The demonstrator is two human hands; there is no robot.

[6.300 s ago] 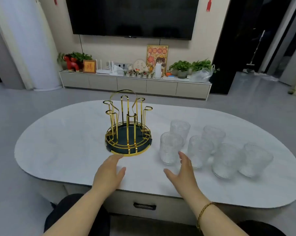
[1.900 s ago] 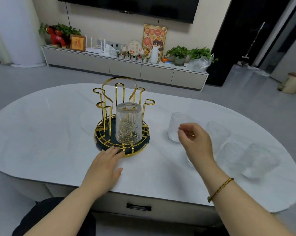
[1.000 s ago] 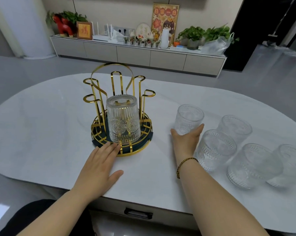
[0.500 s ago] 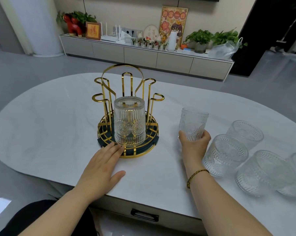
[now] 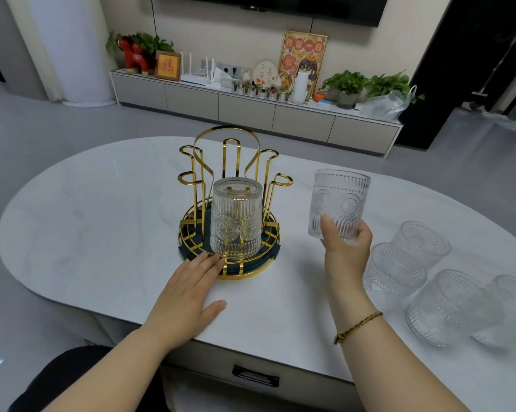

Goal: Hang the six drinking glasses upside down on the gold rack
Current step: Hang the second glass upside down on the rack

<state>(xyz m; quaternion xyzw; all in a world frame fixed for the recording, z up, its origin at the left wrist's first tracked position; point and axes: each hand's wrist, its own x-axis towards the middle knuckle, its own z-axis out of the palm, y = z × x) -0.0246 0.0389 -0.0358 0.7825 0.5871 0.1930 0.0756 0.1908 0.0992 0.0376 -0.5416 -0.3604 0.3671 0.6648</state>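
Right hand (image 5: 345, 254) grips an upright glass (image 5: 339, 200); left hand (image 5: 188, 292) rests flat against the gold rack (image 5: 244, 276). Invert it onto the three-o'clock prong (image 5: 282, 179).

White oval table (image 5: 102, 221) — behind it, a low cabinet (image 5: 247, 110) with plants (image 5: 344, 81).

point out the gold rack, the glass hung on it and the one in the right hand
gold rack (image 5: 250, 275): head view, front rim of its base
hung glass (image 5: 236, 218): head view, middle of its ribbed wall
held glass (image 5: 341, 200): head view, wall above the thumb
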